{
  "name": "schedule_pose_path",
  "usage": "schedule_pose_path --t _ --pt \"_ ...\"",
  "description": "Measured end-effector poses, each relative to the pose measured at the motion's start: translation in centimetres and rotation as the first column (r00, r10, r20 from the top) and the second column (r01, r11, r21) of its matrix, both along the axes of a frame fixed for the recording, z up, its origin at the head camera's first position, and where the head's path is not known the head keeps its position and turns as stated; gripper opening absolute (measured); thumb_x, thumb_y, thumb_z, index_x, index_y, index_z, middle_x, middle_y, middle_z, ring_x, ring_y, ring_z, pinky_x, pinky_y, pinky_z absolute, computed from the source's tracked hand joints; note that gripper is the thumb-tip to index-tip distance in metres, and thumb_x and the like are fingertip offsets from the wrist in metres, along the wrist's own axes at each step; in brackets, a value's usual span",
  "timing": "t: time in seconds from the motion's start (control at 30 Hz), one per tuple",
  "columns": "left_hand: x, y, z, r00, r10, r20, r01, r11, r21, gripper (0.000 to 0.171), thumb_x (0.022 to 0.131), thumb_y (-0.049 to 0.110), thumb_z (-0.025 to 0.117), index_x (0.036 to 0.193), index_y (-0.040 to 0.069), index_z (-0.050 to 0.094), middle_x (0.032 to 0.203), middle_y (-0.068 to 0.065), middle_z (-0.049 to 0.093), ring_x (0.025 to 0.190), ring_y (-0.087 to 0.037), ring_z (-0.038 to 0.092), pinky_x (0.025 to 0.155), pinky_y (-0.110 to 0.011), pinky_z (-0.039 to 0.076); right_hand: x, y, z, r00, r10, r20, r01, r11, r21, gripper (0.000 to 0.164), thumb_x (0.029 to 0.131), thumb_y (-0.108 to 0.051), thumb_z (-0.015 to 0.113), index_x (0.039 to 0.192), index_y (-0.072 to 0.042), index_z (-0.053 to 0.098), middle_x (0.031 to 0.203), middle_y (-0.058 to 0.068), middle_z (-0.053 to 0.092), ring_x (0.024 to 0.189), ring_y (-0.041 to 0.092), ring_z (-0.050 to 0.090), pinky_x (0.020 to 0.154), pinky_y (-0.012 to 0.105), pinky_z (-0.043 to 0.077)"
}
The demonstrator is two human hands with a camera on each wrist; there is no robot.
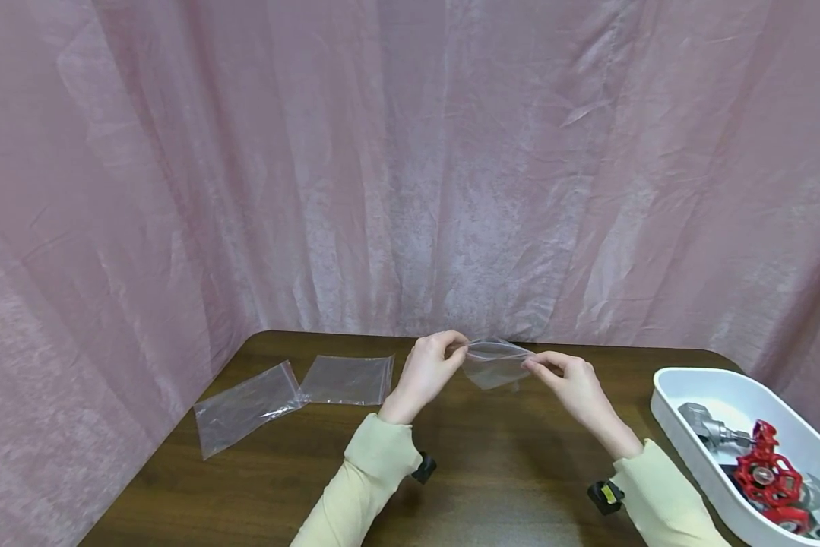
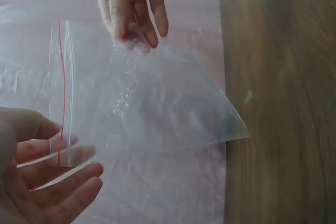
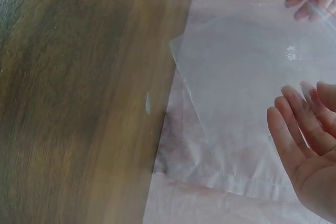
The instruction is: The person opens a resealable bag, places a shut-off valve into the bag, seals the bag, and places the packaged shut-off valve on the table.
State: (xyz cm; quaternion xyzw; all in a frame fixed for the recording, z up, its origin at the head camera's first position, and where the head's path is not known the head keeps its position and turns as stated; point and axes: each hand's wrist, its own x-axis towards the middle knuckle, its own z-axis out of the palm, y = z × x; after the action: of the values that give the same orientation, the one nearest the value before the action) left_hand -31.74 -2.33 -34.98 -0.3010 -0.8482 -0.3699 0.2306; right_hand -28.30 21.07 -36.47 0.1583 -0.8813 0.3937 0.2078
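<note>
Between my two hands, above the far part of the table, a clear zip bag (image 1: 493, 372) hangs with its mouth edge upward. A red line and the zip strip (image 2: 70, 93) run along that edge in the left wrist view. My left hand (image 1: 426, 374) pinches one end of the edge between thumb and fingers, with other fingertips showing through the film (image 2: 168, 103). At the opposite side, my right hand (image 1: 577, 387) pinches the bag. Nothing shows inside it. In the right wrist view, the right hand's (image 3: 310, 140) fingers lie against the film.
Two more clear zip bags lie flat at the left, one slanted (image 1: 245, 410) and one straighter (image 1: 349, 380), their edges meeting. A white tub (image 1: 683, 422) at the right holds metal valves with red handwheels (image 1: 768, 475). A pink curtain (image 1: 410, 167) hangs behind the brown table (image 1: 492, 471).
</note>
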Motion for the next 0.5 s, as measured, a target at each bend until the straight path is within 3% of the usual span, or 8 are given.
schedule_pose_path --t 0.13,0.23,0.37,0.5 --pt "0.41 -0.10 0.35 0.994 -0.007 -0.105 0.009 1.000 0.020 0.016 0.087 0.016 0.061 0.101 0.008 0.063 0.094 -0.001 0.061 0.078 -0.010 0.056 0.063 -0.022 0.044 0.26 0.04 0.31 1.000 0.023 0.012 -0.022 0.999 -0.037 0.016 0.088 -0.019 0.060 0.094 -0.008 0.070 0.089 0.000 0.066 0.088 0.018 0.059 0.075 0.037 0.044" --pt "0.51 -0.23 0.55 0.975 -0.055 -0.215 0.059 0.998 0.009 0.023 0.086 0.016 0.064 0.106 0.005 0.058 0.098 -0.003 0.056 0.081 -0.013 0.054 0.064 -0.020 0.044 0.44 0.09 0.55 0.997 0.068 0.047 -0.062 0.991 -0.118 0.016 0.089 -0.015 0.059 0.095 -0.003 0.069 0.090 0.005 0.066 0.086 0.020 0.061 0.074 0.033 0.046" --pt "0.13 -0.47 0.75 0.921 -0.142 -0.364 0.133 0.990 -0.050 0.030 0.082 0.013 0.068 0.107 0.003 0.054 0.100 -0.004 0.052 0.083 -0.016 0.051 0.067 -0.018 0.042 0.51 0.16 0.70 0.983 0.171 0.072 -0.147 0.953 -0.264 0.017 0.089 -0.007 0.057 0.096 0.007 0.065 0.090 0.015 0.065 0.083 0.024 0.063 0.071 0.031 0.049" --pt "-0.41 -0.76 0.87 0.867 -0.217 -0.449 0.189 0.976 -0.105 0.029 0.075 0.010 0.072 0.099 0.005 0.056 0.096 -0.003 0.052 0.078 -0.013 0.050 0.066 -0.015 0.040 0.43 0.26 0.67 0.963 0.266 0.046 -0.235 0.908 -0.348 0.017 0.089 0.001 0.054 0.096 0.015 0.060 0.092 0.024 0.062 0.081 0.021 0.063 0.069 0.031 0.050"
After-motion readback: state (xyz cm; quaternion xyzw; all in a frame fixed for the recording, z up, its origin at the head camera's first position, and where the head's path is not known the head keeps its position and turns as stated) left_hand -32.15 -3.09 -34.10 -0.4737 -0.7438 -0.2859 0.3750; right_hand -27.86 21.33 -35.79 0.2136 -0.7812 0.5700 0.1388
